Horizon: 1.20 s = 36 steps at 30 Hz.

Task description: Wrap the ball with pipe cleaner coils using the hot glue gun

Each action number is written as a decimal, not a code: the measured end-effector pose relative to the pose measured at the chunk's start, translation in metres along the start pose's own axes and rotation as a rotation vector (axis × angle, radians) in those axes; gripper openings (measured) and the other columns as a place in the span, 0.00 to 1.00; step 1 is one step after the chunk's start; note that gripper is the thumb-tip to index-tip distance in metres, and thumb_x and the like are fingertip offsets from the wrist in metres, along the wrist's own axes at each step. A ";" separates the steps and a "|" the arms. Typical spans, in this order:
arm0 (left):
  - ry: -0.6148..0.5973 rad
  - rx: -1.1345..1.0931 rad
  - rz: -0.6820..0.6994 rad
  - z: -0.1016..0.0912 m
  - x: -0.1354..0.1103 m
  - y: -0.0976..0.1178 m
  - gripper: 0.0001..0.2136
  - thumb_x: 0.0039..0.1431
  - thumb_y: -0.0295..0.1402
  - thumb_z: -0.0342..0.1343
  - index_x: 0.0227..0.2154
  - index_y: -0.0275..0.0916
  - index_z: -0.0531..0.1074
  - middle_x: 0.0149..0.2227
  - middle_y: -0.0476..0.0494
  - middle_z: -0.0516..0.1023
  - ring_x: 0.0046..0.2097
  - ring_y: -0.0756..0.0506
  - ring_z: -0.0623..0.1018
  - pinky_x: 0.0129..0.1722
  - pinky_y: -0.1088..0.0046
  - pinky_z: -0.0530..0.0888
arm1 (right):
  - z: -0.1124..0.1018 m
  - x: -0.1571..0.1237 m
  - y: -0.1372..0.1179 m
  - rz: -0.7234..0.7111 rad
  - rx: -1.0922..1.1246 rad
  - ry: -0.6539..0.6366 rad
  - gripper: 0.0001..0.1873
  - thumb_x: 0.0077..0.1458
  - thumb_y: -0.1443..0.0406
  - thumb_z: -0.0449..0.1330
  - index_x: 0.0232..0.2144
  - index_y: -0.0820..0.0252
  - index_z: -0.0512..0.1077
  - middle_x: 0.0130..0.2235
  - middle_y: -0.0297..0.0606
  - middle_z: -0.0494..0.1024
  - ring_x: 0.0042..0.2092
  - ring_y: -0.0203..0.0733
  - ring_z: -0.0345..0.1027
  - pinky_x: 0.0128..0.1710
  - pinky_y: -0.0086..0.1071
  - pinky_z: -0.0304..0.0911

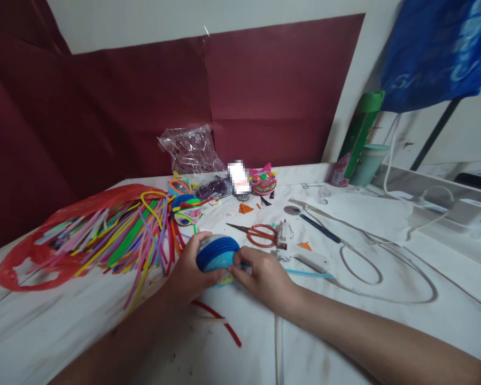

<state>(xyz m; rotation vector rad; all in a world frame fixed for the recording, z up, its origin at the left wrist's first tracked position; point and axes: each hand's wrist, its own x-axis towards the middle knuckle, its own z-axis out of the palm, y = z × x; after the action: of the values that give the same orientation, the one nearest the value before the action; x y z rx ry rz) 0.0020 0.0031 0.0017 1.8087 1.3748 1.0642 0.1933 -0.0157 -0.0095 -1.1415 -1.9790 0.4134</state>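
Between my hands is a round ball (218, 253) wrapped in bands of dark blue and light blue pipe cleaner, with a greyish patch on top and some yellow low down. My left hand (190, 270) holds it from the left side, thumb across the front. My right hand (260, 275) pinches at the ball's right side, on the light blue pipe cleaner (308, 274), whose loose end sticks out to the right beyond the hand. Its fingertips partly hide where the strand meets the ball. A red pipe cleaner (224, 326) lies just below the ball.
Left, many coloured pipe cleaners (116, 235) lie on a red plastic bag (16, 267). Behind the ball are orange-handled scissors (260, 235), a white glue gun (310, 261) and a blue cutter (319, 228). Finished-looking decorated balls (263, 182) stand farther back. A cord (417, 267) loops at right.
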 end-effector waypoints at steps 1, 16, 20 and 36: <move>0.012 -0.020 -0.010 0.000 0.000 -0.001 0.35 0.35 0.38 0.68 0.51 0.42 0.64 0.49 0.40 0.72 0.50 0.35 0.73 0.48 0.58 0.71 | -0.003 0.002 0.000 -0.033 0.005 0.036 0.03 0.54 0.67 0.59 0.30 0.57 0.68 0.29 0.35 0.75 0.31 0.41 0.69 0.31 0.31 0.62; 0.157 -0.845 -0.333 0.001 0.010 -0.009 0.27 0.45 0.35 0.63 0.51 0.41 0.68 0.37 0.46 0.80 0.36 0.44 0.79 0.36 0.69 0.74 | -0.015 0.008 0.006 -0.362 0.039 0.274 0.09 0.59 0.67 0.57 0.27 0.56 0.62 0.30 0.37 0.72 0.36 0.43 0.65 0.39 0.38 0.60; 0.163 -0.937 -0.344 0.002 0.013 -0.016 0.23 0.45 0.33 0.63 0.48 0.40 0.71 0.35 0.44 0.81 0.37 0.43 0.80 0.35 0.69 0.75 | -0.008 0.007 0.011 -0.311 0.008 0.235 0.11 0.61 0.66 0.55 0.25 0.56 0.61 0.26 0.35 0.69 0.31 0.41 0.62 0.34 0.34 0.59; 0.338 -1.148 -0.176 -0.009 0.026 -0.011 0.18 0.46 0.33 0.61 0.43 0.37 0.73 0.36 0.44 0.82 0.42 0.41 0.80 0.44 0.63 0.76 | 0.003 -0.009 -0.006 -0.445 -0.039 -0.297 0.05 0.58 0.66 0.57 0.31 0.62 0.71 0.30 0.41 0.75 0.35 0.44 0.69 0.36 0.34 0.63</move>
<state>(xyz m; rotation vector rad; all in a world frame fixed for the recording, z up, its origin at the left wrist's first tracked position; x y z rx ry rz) -0.0074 0.0307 0.0030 0.6759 0.7415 1.6287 0.1904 -0.0261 -0.0122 -0.6554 -2.4312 0.3217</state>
